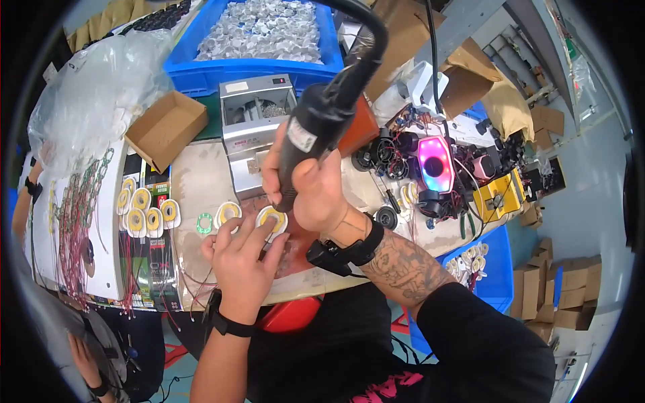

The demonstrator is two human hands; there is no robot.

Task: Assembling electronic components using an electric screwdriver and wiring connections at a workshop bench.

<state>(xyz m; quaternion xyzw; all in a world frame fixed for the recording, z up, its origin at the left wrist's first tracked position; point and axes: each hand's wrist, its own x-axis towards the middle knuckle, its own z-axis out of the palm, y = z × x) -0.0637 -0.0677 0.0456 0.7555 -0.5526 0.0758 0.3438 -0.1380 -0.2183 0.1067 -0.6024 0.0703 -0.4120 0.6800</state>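
Note:
My right hand (321, 195) is closed around a black corded electric screwdriver (316, 127), its lower end pointing down at a small white round part with a yellow ring (278, 215). The tool's tip is hidden from view. My left hand (243, 262) has its fingertips and thumb on that same part, holding it against the bench. Another white part with a yellow ring (229, 211) lies just left of it, next to a green ring-shaped circuit board (204, 223). Between them and the screw feeder (259, 134) is bare bench.
Several similar white parts (136, 219) lie to the left beside bundled red and green wires (74, 235). A cardboard box (166, 129) and a blue bin (195, 77) stand behind. At right are a lit coloured device (435, 168) and a screwdriver (392, 200). Another person's hand (84, 359) shows lower left.

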